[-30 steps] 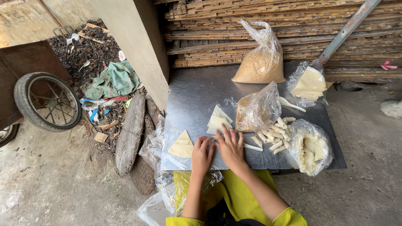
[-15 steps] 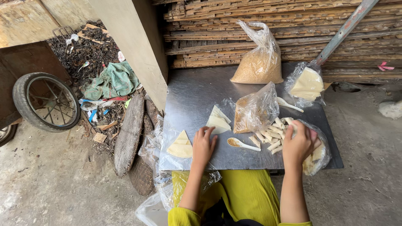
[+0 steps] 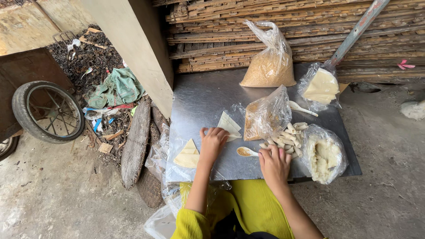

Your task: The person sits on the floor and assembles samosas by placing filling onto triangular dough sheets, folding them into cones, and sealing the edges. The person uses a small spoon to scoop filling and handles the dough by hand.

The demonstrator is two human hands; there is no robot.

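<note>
While left hand (image 3: 213, 142) presses flat on a wrapper (image 3: 229, 125) mid-table (image 3: 199, 97), right hand (image 3: 274, 163) lies open by rolls (image 3: 287, 137), just beside spoon (image 3: 246, 152); neither holds anything.

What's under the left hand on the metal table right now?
The left hand rests on a pale triangular wrapper lying on the metal table. Its far corner shows; the part beneath the fingers is hidden.

A spoked rubber-tyred wheel (image 3: 48, 111) stands at the left edge of the frame. Above and right of it a crumpled green cloth (image 3: 116, 88) lies among litter. Stacked weathered wooden slats (image 3: 221, 40) fill the top.
</note>
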